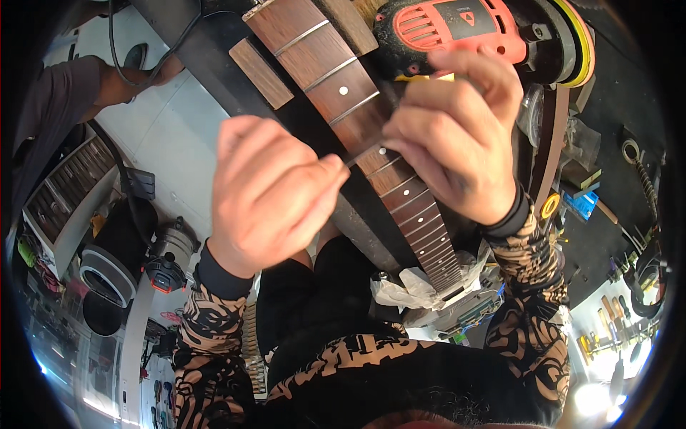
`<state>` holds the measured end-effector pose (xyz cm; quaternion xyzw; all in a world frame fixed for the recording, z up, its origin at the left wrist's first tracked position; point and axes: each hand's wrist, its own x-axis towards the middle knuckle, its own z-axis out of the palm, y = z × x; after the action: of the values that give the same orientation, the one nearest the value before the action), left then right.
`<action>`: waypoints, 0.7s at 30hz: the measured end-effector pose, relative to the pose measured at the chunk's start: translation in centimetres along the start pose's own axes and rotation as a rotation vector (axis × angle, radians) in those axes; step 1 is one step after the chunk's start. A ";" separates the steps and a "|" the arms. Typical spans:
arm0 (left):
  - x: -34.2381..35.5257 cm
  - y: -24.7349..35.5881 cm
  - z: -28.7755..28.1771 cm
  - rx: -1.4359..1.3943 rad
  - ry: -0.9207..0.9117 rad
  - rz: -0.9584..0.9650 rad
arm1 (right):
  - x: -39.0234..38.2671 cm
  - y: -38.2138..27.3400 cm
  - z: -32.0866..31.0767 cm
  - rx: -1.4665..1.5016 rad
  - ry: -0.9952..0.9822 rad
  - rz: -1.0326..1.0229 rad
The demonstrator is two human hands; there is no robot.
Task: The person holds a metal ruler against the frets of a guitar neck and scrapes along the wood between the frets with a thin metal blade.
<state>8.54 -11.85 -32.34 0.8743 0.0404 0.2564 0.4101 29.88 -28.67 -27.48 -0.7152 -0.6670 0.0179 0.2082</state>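
A guitar neck (330, 100) with a dark wooden fretboard, metal frets and pale dot inlays runs diagonally across the bench. Above its middle, a thin narrow strip (363, 153), perhaps fret wire, spans between my two hands. My left hand (275, 196) is closed, thumb and forefinger pinching one end just left of the fretboard. Over the neck's right edge, my right hand (461, 132) pinches the other end, its fingers curled. The fingertips partly hide the strip's ends, and its exact kind is hard to make out.
A red-and-black power polisher (457, 32) with a yellow pad lies beyond my right hand. Small wooden blocks (261, 73) flank the neck. White crumpled wrapping (414, 289) sits around its near end. Another person's arm (118, 82) shows at left; tools (618, 318) line the right.
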 end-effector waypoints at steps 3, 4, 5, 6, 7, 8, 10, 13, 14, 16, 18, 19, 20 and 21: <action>0.1 -0.3 0.3 -0.081 -0.007 -0.026 | 0.1 -0.1 0.0 -0.020 0.018 -0.005; 0.4 -0.6 0.1 0.010 0.034 0.000 | 0.8 0.2 0.4 -0.024 0.032 -0.016; 0.6 -0.9 0.0 0.102 0.075 0.027 | 1.5 0.4 0.7 -0.028 0.045 -0.024; 0.5 -1.3 0.1 0.149 0.121 0.032 | 2.3 0.7 1.1 -0.035 0.057 -0.034; 0.5 -1.2 0.1 0.147 0.122 0.032 | 2.7 0.9 1.1 -0.063 0.050 -0.055; 0.5 -0.9 0.0 0.100 0.095 0.034 | 2.3 0.8 1.0 -0.066 0.048 -0.053; 0.3 -0.6 -0.2 -0.035 0.023 0.028 | 1.0 0.3 0.6 -0.029 0.025 -0.038; 0.4 -0.3 -0.3 -0.087 -0.038 0.035 | -0.1 -0.2 -0.1 -0.013 -0.013 -0.026; 0.6 -0.6 -0.5 -0.037 -0.031 0.043 | 0.1 -0.2 0.1 -0.011 -0.016 -0.026; 0.6 -1.1 -0.1 0.049 0.052 0.029 | 2.1 0.3 0.7 -0.077 0.031 -0.045; 0.5 -1.3 0.3 0.137 0.149 0.007 | 3.0 0.6 0.8 -0.046 0.021 -0.058; 0.3 -1.2 0.4 0.140 0.148 0.006 | 2.7 0.5 0.6 -0.063 0.011 -0.063; 0.0 -1.0 0.5 0.051 0.112 0.002 | 2.0 0.3 0.6 -0.040 0.009 -0.058; -0.1 -0.7 0.6 -0.038 0.078 0.001 | 1.4 0.2 0.4 -0.035 0.000 -0.055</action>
<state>8.84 -11.82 -33.20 0.8559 0.0510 0.2910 0.4245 30.11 -27.21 -27.52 -0.7000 -0.6867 0.0006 0.1959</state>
